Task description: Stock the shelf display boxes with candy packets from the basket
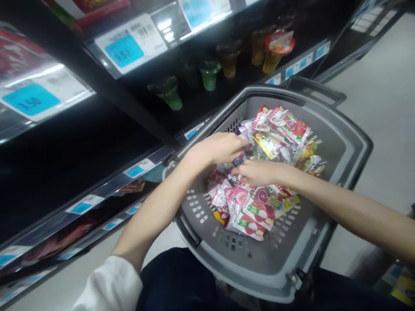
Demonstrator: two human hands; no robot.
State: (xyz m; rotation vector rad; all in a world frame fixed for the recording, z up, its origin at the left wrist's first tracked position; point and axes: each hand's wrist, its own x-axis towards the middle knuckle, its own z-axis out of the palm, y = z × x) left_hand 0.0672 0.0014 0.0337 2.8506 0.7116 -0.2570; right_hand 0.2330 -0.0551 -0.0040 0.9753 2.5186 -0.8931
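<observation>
- Many packets (256,211) are lying heaped inside the basket (355,138), its walls presumably containing them.
- Left hand (222,147) is resting inside the basket, fingers bent downward, tips partly hidden; any hold, cannot tell.
- Right hand (262,172) is resting near the basket's middle, fingers curled by a purple packet (239,160), perhaps steadying it; grip, cannot tell.
- Cups (210,77) are standing beyond the basket, presumably for display.

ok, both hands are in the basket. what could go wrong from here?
The left hand and right hand are close together, so they might get in each other's way. The snack packets overlap loosely in the basket, so the pile may slide. Fingertips are partly hidden, so grip could be misread.
</observation>
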